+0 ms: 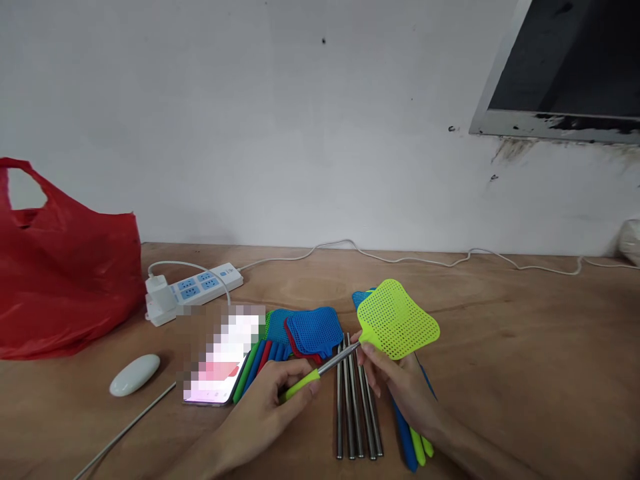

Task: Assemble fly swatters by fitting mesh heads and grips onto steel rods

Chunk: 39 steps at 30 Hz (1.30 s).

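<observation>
Phone [220, 367] on the left side of the desk [525, 373] has a bright screen, but it is covered by blurred squares, so I cannot read its writing. On the white power strip [207, 285], which lies farther away, the marks beside the blue sockets are too small for reading. The yellow-green fly swatter [393, 320] is held in the air by both hands, above the near middle part of the desk. The left hand [273, 403] has its fingers curled around the yellow-green handle [301, 385], with the thumb along it. The right hand [400, 379] grasps the narrow neck, where the metal shaft [340, 358] enters the mesh head; this head stands just beyond the right fingers, tilted toward the far right. The shaft crosses between the two hands.

Below it, several metal rods [357, 413] lie side by side, pointing away from the near edge. Just left of them is an overlapping pile of blue, red and green swatters [316, 330], their handles reaching near the phone. More blue and yellow-green handles [416, 445] lie on the right, partly hidden by the right hand and forearm. At the left are a white oval object [135, 375] and a red bag [75, 287].
</observation>
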Motion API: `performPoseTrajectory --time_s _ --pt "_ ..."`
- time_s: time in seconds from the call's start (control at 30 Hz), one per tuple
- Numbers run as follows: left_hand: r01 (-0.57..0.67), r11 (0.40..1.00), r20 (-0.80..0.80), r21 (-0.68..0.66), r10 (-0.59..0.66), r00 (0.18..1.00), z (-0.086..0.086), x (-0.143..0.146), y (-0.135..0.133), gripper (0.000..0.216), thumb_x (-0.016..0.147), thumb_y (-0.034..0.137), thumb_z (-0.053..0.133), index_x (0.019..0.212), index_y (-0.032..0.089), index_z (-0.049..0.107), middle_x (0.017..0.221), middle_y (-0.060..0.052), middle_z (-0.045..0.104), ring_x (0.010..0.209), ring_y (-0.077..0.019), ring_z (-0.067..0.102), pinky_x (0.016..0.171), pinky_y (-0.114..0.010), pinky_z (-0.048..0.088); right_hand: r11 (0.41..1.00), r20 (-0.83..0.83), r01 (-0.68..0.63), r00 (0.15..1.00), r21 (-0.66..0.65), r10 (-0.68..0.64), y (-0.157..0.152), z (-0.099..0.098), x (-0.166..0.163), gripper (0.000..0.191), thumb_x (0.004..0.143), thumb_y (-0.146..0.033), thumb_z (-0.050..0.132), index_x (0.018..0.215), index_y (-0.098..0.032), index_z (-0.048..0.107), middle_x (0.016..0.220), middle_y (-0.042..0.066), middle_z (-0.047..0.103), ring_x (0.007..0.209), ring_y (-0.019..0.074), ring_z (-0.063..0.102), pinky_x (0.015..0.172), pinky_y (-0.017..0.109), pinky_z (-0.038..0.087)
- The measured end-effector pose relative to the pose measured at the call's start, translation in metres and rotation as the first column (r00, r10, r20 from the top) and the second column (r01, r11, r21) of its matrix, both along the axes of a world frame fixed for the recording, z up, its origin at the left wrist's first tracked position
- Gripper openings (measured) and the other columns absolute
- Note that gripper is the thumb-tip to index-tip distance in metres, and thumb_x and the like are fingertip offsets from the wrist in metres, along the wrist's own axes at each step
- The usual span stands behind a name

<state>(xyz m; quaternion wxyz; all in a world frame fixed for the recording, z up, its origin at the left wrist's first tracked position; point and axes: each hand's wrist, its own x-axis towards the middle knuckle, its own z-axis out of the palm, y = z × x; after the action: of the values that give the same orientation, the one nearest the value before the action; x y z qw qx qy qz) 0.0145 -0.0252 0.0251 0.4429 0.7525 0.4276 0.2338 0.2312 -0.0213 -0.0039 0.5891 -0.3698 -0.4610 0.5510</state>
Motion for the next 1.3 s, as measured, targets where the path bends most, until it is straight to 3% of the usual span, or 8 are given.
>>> performPoseTrajectory --time_s 0.1,0.27,0.33,0.63,0.73,0.83,1.1,1.3 --pt "-0.012 0.999 -0.035 0.036 0.013 0.999 0.001 0.000 -0.002 0.045 0.094 0.058 0.046 0.073 0.019 0.053 0.066 0.004 0.039 0.063 -0.0138 0.037 0.056 -0.024 0.029 0.999 -0.063 -0.021 0.998 -0.023 0.020 0.002 0.005 -0.001 0.029 0.079 -0.045 0.075 0.089 -0.018 0.071 0.072 0.002 0.065 0.051 0.0115 0.053 0.037 0.020 0.042" --pt "-0.056 0.995 -0.082 0.088 0.063 0.995 0.000 -0.001 -0.004 0.041 0.093 0.056 0.047 0.082 0.020 0.063 0.064 0.003 0.051 0.064 -0.0155 0.047 0.059 -0.025 0.036 0.976 -0.138 0.213 0.966 -0.052 -0.218 0.013 0.019 0.010 0.037 0.069 -0.051 0.081 0.076 -0.018 0.068 0.066 0.001 0.065 0.045 0.0094 0.050 0.033 0.018 0.041" --pt "-0.047 0.993 -0.118 0.110 0.060 0.991 0.001 -0.002 -0.003 0.038 0.093 0.054 0.047 0.082 0.021 0.063 0.067 0.002 0.054 0.067 -0.0166 0.050 0.061 -0.025 0.038 0.970 -0.128 0.236 0.962 -0.060 -0.242 0.018 0.024 0.017 0.040 0.069 -0.054 0.081 0.073 -0.019 0.062 0.065 -0.001 0.066 0.039 0.0067 0.044 0.032 0.017 0.039" --pt "0.018 0.991 -0.192 0.132 0.007 0.981 -0.002 -0.001 0.000 0.038 0.097 0.047 0.041 0.075 0.020 0.057 0.065 0.003 0.049 0.064 -0.0154 0.047 0.059 -0.025 0.034 0.982 0.309 0.183 0.937 -0.040 -0.163 0.036 0.006 0.033 0.045 0.074 -0.063 0.070 0.075 -0.021 0.055 0.049 -0.003 0.064 0.028 0.0096 0.042 0.028 0.020 0.033" --pt "0.025 0.986 -0.213 0.163 0.011 0.977 -0.006 -0.002 0.001 0.037 0.098 0.045 0.040 0.077 0.021 0.058 0.066 0.003 0.050 0.067 -0.0161 0.048 0.062 -0.026 0.035 0.956 0.546 0.254 0.785 0.149 -0.294 0.043 -0.006 0.037 0.040 0.081 -0.061 0.063 0.072 -0.022 0.056 0.042 -0.005 0.057 0.030 0.0118 0.041 0.033 0.022 0.028" --pt "0.047 0.982 -0.235 0.185 -0.003 0.972 -0.008 -0.003 0.002 0.035 0.099 0.043 0.041 0.078 0.021 0.058 0.068 0.002 0.053 0.068 -0.0163 0.050 0.061 -0.025 0.035 0.912 0.631 0.296 0.658 0.284 -0.411 0.048 -0.014 0.042 0.034 0.080 -0.050 0.066 0.062 -0.022 0.058 0.040 -0.005 0.049 0.037 0.0129 0.041 0.041 0.024 0.025" --pt "0.115 0.950 -0.255 0.290 -0.039 0.966 -0.008 -0.003 0.005 0.032 0.100 0.035 0.039 0.073 0.021 0.052 0.061 0.003 0.048 0.055 -0.0132 0.044 0.053 -0.025 0.029 0.880 0.816 0.237 0.335 0.411 -0.472 0.044 -0.013 0.048 0.027 0.073 -0.028 0.067 0.050 -0.023 0.054 0.047 -0.001 0.052 0.047 0.0161 0.043 0.050 0.028 0.017" --pt "-0.012 0.892 -0.331 0.452 0.180 0.927 -0.010 -0.006 0.006 0.032 0.100 0.033 0.038 0.076 0.021 0.054 0.066 -0.001 0.059 0.060 -0.0176 0.054 0.056 -0.028 0.030 0.894 0.869 0.112 0.210 0.433 -0.448 0.037 -0.005 0.044 0.027 0.076 -0.024 0.063 0.054 -0.023 0.047 0.048 -0.001 0.050 0.048 0.0158 0.041 0.051 0.029 0.017"
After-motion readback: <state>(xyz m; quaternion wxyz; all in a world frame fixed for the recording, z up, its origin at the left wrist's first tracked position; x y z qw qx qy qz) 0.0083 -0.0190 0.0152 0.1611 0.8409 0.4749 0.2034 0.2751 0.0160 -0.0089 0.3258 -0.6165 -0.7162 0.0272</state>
